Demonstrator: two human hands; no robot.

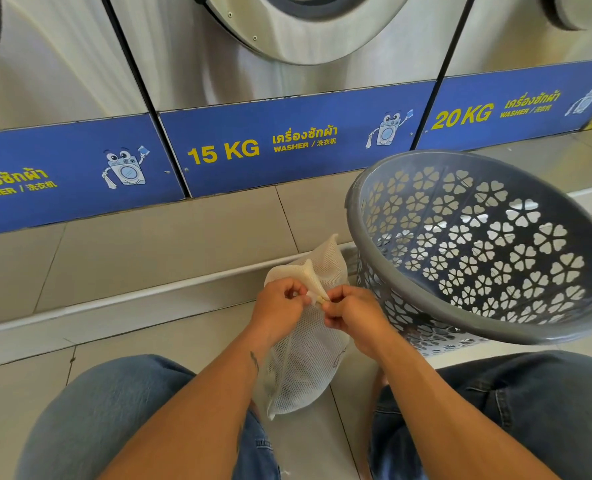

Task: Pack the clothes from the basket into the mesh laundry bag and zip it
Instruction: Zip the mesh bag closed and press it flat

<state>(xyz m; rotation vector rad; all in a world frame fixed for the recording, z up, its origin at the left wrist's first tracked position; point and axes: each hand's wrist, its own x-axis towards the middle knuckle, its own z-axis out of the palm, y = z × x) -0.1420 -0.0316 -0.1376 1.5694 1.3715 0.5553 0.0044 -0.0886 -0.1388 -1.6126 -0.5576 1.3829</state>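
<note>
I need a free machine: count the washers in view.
3, side by side behind the basket: one at left, the 15 KG washer in the middle, the 20 KG washer at right. More may stand outside the frame.

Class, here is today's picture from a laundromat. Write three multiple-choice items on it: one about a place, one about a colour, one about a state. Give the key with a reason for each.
1. Where is the mesh laundry bag?
A. Inside the basket
B. Between the person's knees, left of the basket
C. In a washer drum

2. What colour is the laundry basket?
A. Grey
B. Red
C. Green

3. What state is the basket in?
A. Full of clothes
B. Upside down
C. Tilted, with no clothes visible inside

Key: 1 B, the left hand and right hand pinch its top above the floor; 2 A, rim and walls are grey; 3 C, its opening leans toward the camera and only bare cut-out walls show.
</note>
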